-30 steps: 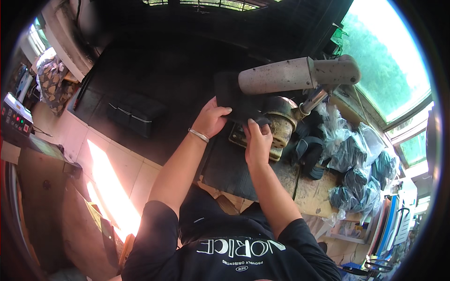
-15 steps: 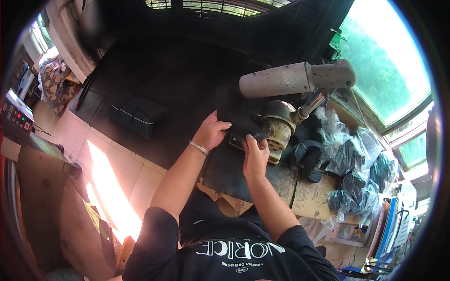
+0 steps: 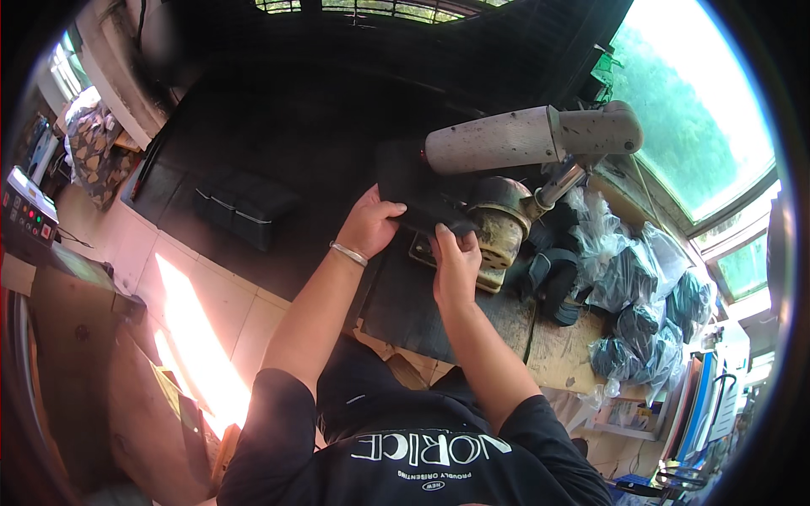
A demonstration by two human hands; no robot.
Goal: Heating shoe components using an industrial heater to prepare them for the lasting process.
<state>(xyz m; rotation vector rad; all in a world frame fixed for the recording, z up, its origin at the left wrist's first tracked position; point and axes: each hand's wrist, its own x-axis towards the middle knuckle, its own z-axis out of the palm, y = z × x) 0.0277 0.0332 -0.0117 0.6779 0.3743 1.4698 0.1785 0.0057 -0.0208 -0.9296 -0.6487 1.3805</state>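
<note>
A dark, flat, limp-looking piece of material [image 3: 429, 211] is held between my two hands, over the dark worktop. Its exact kind and outline blend into the black behind it. My left hand [image 3: 369, 223] pinches its left side, thumb pointing right. At its near right edge, my right hand [image 3: 456, 257] has thumb and fingers closed on it. Just beyond and to the right of the piece stands a worn machine with a light grey cylindrical arm [image 3: 494, 143] and a rounded, stained metal body [image 3: 499, 211]. My right fingertips are close to that body.
Left on the dark table [image 3: 160, 198] lies a black bundle [image 3: 236, 211] with a pale cord. Clear plastic bags [image 3: 629, 278] of dark pieces crowd the right bench, beside dark rolled strips [image 3: 555, 282]. A control box [image 3: 29, 207] with lit buttons stands far left.
Both hands have shifted slightly away from me and to the left, carrying the dark piece. The grip looks the same.
</note>
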